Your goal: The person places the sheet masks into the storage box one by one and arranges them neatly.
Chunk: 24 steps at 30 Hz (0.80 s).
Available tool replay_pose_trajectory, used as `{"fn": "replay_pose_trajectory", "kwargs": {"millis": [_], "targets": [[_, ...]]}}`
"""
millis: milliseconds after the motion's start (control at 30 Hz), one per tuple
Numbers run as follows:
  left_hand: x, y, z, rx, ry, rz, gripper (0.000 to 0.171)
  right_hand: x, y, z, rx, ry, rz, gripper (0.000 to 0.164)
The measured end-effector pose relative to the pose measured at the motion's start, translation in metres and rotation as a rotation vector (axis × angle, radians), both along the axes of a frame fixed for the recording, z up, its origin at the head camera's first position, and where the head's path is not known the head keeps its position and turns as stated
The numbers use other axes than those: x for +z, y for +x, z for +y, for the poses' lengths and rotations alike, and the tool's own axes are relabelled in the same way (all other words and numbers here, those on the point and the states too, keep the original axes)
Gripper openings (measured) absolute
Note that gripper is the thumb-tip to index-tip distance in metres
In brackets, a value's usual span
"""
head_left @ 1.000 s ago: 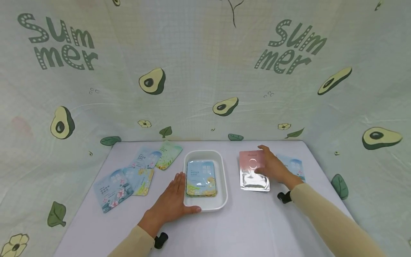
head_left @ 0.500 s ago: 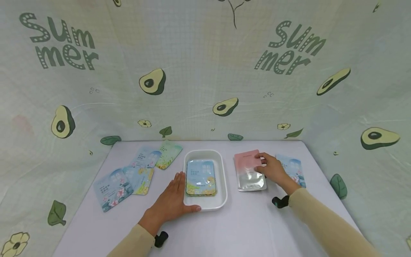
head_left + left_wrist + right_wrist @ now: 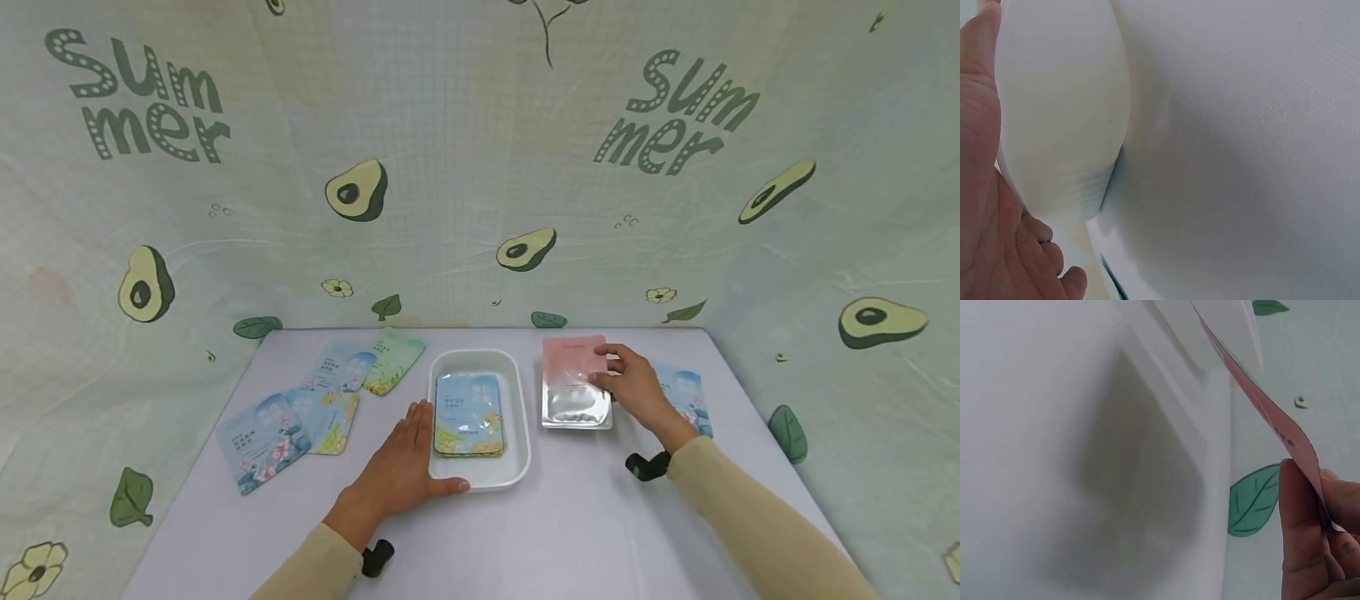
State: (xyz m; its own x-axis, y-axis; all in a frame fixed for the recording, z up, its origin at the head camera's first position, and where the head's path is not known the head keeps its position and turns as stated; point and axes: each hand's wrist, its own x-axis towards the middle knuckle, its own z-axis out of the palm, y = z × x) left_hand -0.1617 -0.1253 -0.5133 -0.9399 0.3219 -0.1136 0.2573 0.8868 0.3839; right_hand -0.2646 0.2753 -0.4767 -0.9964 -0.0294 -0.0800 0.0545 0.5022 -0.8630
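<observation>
Between thumb and fingers, my right hand pinches a pink-and-silver face mask packet by its right edge. The right wrist view shows this packet side-on, slightly bent and raised over the table with a shadow below. My left hand rests against a white tray, fingers straight along its left rim and thumb across the front corner. In the left wrist view the thumb lies along the tray wall. Inside the tray lies a stack of blue, flower-printed packets.
Left of the tray, several blue, yellow and green packets lie loosely spread and partly overlapping. Another blue packet lies at the right, partly hidden behind the right hand. An avocado-print cloth hangs behind the white table.
The right hand has moved slightly left with the pink-and-silver packet, which tilted and then straightened, its pink end now farther back. The left hand and the tray have stayed in place.
</observation>
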Motion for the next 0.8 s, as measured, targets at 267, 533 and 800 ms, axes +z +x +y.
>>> {"fn": "replay_pose_trajectory", "kwargs": {"millis": [267, 533, 800], "targets": [[0.001, 0.001, 0.0, 0.003, 0.0, 0.003, 0.142, 0.005, 0.001, -0.012, 0.04, -0.067, 0.027, 0.051], [-0.001, 0.001, 0.003, -0.006, -0.002, 0.016, 0.143, 0.024, 0.004, -0.026, 0.065, -0.116, 0.062, 0.052], [0.003, 0.002, 0.0, -0.018, -0.045, 0.026, 0.139, 0.028, 0.001, -0.069, 0.075, -0.145, 0.019, 0.048]]}}
